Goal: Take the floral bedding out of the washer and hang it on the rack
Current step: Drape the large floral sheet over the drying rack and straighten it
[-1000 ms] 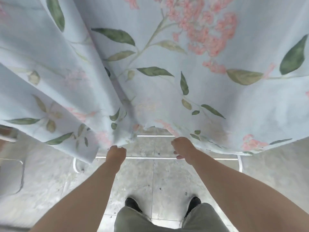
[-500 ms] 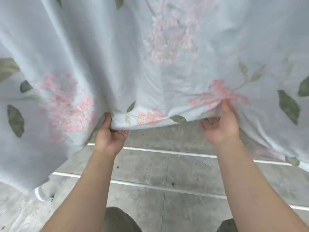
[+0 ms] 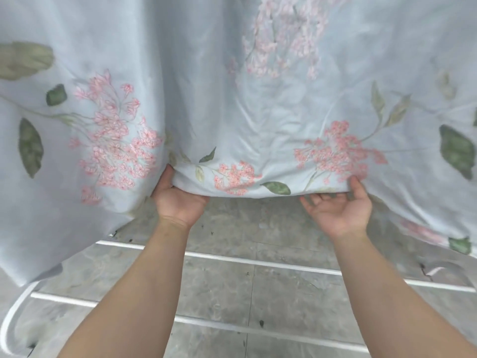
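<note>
The floral bedding (image 3: 232,112) was seen hanging down from somewhere above the top of the view, and it was spread wide to both sides. To the left of the left grip (image 3: 178,200), a big fold of the cloth was hung lower than the grip, nearly down to the floor (image 3: 232,228).

The left grip was pinched on the bottom edge (image 3: 258,195). Its thumb (image 3: 167,174) was laid on the front of the cloth, and its fingers were hidden behind it.

From the left grip the bottom edge was stretched sideways to the right grip (image 3: 338,210). So the long line of the edge was run from side to side, just above both grips.

The right grip was turned palm up and spread loosely. Its thumb was laid against the front of the cloth and its fingers (image 3: 317,200) were curled a little under the edge, but no firm pinch could be seen. To the right of the right grip the cloth was hung lower again.

Below both grips the white bars of the rack (image 3: 258,260) were seen low down, with the grey floor under them. The washer was not seen.

The bedding was judged to be out of the washer and up on the rack, with only tidying left. The edge was judged to be held by the left grip alone. The right grip would need to be closed on the cloth just above it before the edge could be pulled flat.
</note>
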The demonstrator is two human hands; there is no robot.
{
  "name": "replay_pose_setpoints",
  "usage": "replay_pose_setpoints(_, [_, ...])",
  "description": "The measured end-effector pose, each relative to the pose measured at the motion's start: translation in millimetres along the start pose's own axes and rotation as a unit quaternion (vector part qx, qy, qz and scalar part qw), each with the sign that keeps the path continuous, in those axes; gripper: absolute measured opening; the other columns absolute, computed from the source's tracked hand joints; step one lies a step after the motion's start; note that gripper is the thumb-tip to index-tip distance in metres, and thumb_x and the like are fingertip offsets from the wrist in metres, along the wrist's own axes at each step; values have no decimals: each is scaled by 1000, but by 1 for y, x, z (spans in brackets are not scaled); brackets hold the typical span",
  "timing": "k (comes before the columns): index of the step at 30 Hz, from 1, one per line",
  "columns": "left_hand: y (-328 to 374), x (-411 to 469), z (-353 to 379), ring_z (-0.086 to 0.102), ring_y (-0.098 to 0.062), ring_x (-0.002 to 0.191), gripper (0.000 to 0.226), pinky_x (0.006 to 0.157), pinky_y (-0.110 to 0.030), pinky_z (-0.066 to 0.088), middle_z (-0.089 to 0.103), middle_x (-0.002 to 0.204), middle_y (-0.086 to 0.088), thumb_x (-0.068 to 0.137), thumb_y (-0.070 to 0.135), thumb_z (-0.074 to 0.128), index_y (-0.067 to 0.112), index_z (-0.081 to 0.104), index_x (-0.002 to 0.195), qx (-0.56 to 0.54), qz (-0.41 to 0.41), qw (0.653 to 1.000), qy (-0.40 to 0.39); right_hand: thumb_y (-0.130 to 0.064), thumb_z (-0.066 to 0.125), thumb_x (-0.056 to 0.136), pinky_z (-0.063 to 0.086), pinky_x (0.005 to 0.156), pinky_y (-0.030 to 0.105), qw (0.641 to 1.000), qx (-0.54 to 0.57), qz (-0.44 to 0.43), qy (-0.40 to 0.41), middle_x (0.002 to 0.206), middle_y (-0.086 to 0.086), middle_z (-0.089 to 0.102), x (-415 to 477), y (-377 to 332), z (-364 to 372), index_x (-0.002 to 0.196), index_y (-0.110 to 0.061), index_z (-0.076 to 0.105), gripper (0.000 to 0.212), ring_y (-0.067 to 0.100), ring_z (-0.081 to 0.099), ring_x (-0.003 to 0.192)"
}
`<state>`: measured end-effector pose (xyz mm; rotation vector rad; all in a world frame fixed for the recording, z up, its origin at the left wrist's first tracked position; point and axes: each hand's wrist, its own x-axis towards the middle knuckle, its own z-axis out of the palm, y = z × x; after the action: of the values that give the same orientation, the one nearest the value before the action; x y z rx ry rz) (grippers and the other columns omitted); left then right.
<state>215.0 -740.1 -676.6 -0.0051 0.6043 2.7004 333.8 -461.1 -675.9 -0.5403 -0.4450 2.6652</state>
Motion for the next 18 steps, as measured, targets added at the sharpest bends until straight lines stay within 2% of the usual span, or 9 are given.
replay_pose_setpoints(2, [-6,7,3,45,-38,138,52,117,-58,26,49,150,-13,101,35,42,17,45,149,-4,-13,1000,-28,-43,65,88,43,106,58,1000,-7,-12,3,126,11,70,2,4,3,131,-19,64,49,35,65,118])
replay_pose_setpoints(6, [-22,10,-2,42,-36,141,54,118,-55,26,44,154,-11,103,36,37,16,39,153,3,-60,997,-45,-37,58,95,51,101,44,999,-39,-28,2,126,7,71,-3,5,-1,132,-18,64,42,29,68,116])
replay_pose_setpoints(7, [-26,8,-2,40,-36,142,56,119,-55,24,42,155,-11,103,40,37,17,38,154,5,-74,996,-52,-36,57,97,55,93,39,998,-50,-26,6,122,4,72,-6,6,-5,128,-18,66,37,25,71,110])
replay_pose_setpoints(8, [-29,7,1,38,-36,143,59,120,-55,21,41,156,-11,102,45,38,18,37,154,2,-89,994,-58,-35,58,97,57,77,31,998,-65,-24,12,114,1,74,-9,7,-8,121,-20,68,30,19,73,98])
replay_pose_setpoints(9, [-32,7,5,37,-36,144,61,121,-55,19,40,157,-10,102,49,39,19,36,154,-3,-98,993,-64,-36,59,97,50,59,23,996,-84,-22,28,101,-3,74,-11,7,-13,110,-21,69,22,14,72,81])
replay_pose_setpoints(10, [-34,8,7,35,-37,145,62,121,-55,18,38,157,-10,101,51,39,19,36,154,-14,-99,993,-65,-38,60,97,38,48,21,993,-102,-23,46,86,-5,70,-14,7,-17,98,-22,68,18,10,64,66])
replay_pose_setpoints(11, [-36,10,9,35,-37,145,62,121,-55,18,38,158,-10,102,51,38,18,35,155,-26,-92,993,-65,-38,61,97,29,44,21,990,-120,-29,66,75,-6,64,-16,5,-21,91,-21,65,19,9,54,58])
replay_pose_setpoints(15, [-30,17,9,39,-37,143,51,119,-54,25,41,156,-13,105,33,38,12,40,151,-63,-31,995,-66,-38,61,98,28,41,19,986,-119,-57,106,68,-8,59,-18,-6,-33,89,-20,62,20,6,45,53])
replay_pose_setpoints(18, [-25,18,1,58,-34,127,41,104,-53,46,58,141,-13,97,24,55,10,60,135,-55,26,998,-26,-36,64,97,37,44,16,984,-89,-82,129,70,-8,64,-16,-14,-33,95,-19,64,17,4,51,53])
